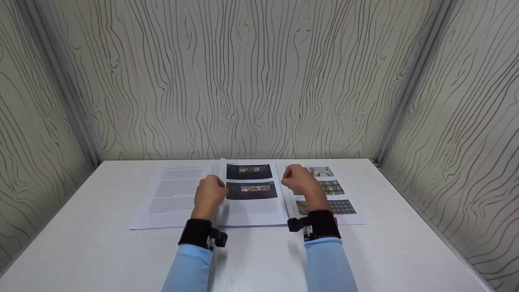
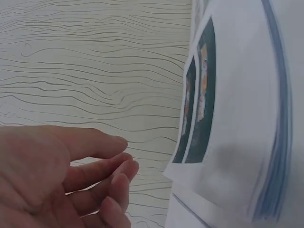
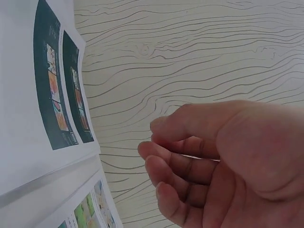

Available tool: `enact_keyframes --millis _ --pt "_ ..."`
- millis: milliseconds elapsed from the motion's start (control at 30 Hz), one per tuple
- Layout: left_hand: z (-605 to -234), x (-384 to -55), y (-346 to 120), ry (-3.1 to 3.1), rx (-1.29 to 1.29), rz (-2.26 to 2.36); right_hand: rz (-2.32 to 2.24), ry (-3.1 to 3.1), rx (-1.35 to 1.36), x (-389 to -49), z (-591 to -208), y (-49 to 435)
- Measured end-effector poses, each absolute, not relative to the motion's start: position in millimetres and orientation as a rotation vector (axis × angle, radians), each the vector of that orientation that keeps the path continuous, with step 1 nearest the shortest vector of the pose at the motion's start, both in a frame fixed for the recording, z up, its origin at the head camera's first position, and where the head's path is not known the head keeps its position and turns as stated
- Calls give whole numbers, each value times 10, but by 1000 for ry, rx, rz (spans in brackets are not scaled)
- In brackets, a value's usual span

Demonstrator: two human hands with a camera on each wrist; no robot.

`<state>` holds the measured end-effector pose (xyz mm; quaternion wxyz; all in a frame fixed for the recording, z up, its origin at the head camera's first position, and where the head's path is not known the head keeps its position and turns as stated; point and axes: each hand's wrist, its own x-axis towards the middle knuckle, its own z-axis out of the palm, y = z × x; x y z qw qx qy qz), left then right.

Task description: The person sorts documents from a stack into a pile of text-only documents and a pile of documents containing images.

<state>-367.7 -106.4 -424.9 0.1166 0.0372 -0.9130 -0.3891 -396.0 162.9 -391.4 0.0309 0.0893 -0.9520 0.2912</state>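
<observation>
A stack of printed sheets [image 1: 251,213] lies in the middle of the white table, its top page carrying two dark pictures. Left of it is a page of text [image 1: 178,190]; to the right lies a page with several colour photos [image 1: 340,207]. My left hand [image 1: 210,192] hovers by the stack's left edge, fingers loosely bent and thumb near the index fingertip. Over the gap between the stack and the photo page is my right hand [image 1: 300,180], also loosely curled. Both wrist views show bare space between the fingers [image 2: 121,190] and the paper, with nothing held.
The white table [image 1: 93,227] meets a wood-grain patterned panel [image 1: 243,81] at the back, with similar panels on both sides. Each wrist wears a black band with a small camera [image 1: 298,224].
</observation>
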Motion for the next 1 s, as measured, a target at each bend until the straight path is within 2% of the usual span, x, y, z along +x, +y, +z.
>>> enact_keyframes --millis 300,1000 --pt "-4459 -3761 -1101 -2704 177 -1197 771 -3029 261 -3999 -4069 1620" --pt "-4588 -3756 -1181 -2784 211 -1201 625 -3219 167 -3932 -4166 1577"
